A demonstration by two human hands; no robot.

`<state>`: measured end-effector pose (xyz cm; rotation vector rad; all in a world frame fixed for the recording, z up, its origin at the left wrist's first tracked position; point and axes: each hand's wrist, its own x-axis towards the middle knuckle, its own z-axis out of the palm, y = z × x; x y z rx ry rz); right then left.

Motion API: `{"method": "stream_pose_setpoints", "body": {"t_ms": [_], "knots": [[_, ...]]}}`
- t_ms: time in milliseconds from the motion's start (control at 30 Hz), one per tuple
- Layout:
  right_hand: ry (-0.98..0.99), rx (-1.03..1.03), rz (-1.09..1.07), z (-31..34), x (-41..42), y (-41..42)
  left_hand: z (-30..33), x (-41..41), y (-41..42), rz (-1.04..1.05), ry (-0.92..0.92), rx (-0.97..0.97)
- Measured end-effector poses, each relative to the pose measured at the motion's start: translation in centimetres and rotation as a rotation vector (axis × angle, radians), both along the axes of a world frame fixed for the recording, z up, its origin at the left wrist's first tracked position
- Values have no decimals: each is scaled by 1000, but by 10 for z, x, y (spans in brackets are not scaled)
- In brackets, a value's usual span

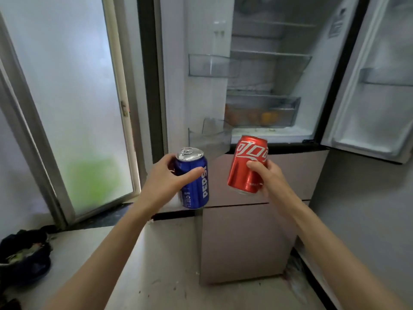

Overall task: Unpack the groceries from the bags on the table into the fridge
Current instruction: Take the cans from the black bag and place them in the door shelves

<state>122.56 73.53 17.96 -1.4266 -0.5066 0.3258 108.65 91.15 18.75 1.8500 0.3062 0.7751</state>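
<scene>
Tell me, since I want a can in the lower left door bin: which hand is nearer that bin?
Left. The left hand, gripping the blue can, is just below-left of the lower door bin. The right hand, gripping the red can, is below-right, slightly farther.

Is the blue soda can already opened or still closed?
Closed, it seems. The blue can, gripped by the left hand, shows its tab lying flat on the silver top, with no hole visible.

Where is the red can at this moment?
In the head view, right of centre: the right hand holds the red can tilted before the open fridge, beside the blue can.
</scene>
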Motion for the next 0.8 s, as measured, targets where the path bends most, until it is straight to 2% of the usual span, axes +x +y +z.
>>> {"method": "stream_pose_setpoints", "body": {"t_ms": [133, 333, 500, 600, 800], "knots": [[-81, 84, -16, 33, 59, 19, 37, 63, 12, 27, -88, 66], [-239, 123, -104, 69, 131, 55, 59, 133, 22, 168, -144, 315], [-320, 77, 23, 86, 181, 82, 67, 167, 26, 359, -183, 441], [-418, -28, 97, 86, 207, 99, 74, 189, 30, 473, -117, 475], [-623, -256, 249, 77, 237, 119, 65, 227, 38, 620, 154, 489]]}}
